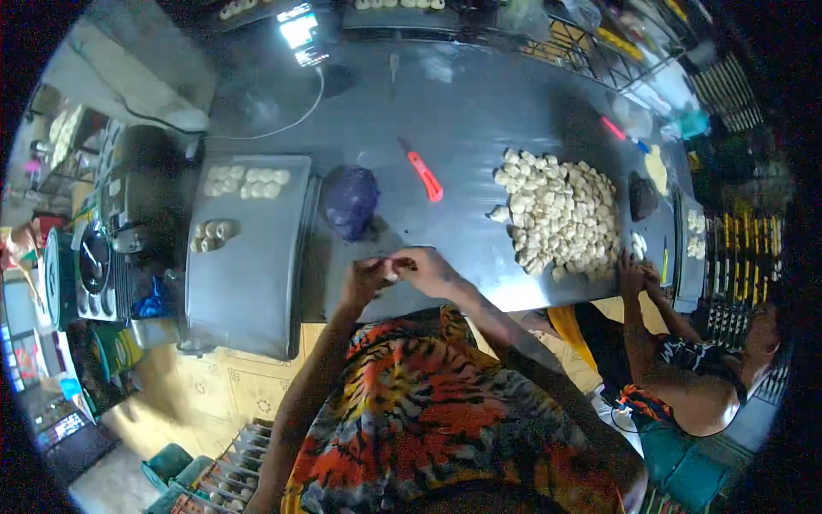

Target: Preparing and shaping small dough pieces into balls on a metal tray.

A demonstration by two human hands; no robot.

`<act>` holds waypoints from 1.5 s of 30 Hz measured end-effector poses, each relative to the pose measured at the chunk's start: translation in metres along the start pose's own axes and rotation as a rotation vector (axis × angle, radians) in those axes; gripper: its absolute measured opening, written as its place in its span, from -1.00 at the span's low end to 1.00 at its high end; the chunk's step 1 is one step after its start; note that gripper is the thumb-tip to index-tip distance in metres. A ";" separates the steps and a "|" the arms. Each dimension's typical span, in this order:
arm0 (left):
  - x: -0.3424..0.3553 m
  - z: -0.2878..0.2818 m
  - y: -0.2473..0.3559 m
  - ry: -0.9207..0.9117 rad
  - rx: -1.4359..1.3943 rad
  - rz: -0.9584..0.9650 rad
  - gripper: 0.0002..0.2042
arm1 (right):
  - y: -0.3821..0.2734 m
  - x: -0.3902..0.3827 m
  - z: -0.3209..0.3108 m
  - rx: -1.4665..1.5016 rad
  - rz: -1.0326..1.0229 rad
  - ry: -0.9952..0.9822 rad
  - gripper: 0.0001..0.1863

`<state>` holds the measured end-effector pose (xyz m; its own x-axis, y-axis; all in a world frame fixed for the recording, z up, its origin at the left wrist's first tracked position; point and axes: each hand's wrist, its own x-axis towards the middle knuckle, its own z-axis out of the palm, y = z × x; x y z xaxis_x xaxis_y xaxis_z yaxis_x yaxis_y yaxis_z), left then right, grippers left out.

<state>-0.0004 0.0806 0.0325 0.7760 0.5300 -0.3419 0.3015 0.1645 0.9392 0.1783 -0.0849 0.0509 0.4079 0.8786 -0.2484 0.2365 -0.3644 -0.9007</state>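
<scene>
My left hand [366, 276] and my right hand [423, 267] meet at the near edge of the steel table, fingers closed round a small pale dough piece [391, 275]. Just above them rests a lump of purple paste [349, 201]. To its right lies a red knife or cutter [425, 177]. On the left, a metal tray [244, 283] holds rows of round pale pieces [257, 183]. A large pile of pale dough pieces [561, 218] sits right of my hands.
A co-worker [685, 368] works at the right, hands [638, 276] beside a dark lump [642, 197]. A lit screen [298, 34] with a cable is at the back. Stacked trays [741, 257] stand right; equipment [128, 188] crowds the left. A rack [231, 471] is bottom left.
</scene>
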 end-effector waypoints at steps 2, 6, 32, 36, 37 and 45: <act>0.007 -0.018 -0.010 -0.027 0.028 -0.006 -0.73 | -0.005 0.026 0.016 -0.017 -0.024 -0.006 -0.71; 0.003 -0.058 -0.024 -0.042 -0.011 -0.021 -0.74 | 0.023 0.083 0.035 -0.122 -0.097 0.445 -0.67; -0.063 0.001 -0.033 0.296 -0.446 -0.028 -0.77 | 0.061 0.121 0.001 -0.606 -0.432 0.058 -0.70; -0.061 0.024 -0.032 0.290 -0.531 -0.050 -0.74 | 0.051 0.107 -0.007 -0.375 -0.326 -0.162 -0.77; -0.054 0.027 -0.030 0.275 -0.568 -0.112 -0.73 | 0.048 0.102 -0.009 -0.317 -0.294 -0.208 -0.78; 0.006 0.027 -0.012 -0.029 -0.230 -0.247 -0.66 | 0.016 0.024 0.051 -0.342 -0.334 0.227 -0.77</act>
<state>0.0157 0.0590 0.0183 0.7112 0.4274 -0.5581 0.3526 0.4700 0.8092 0.1469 -0.0538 0.0122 0.4333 0.8888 0.1496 0.6445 -0.1896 -0.7407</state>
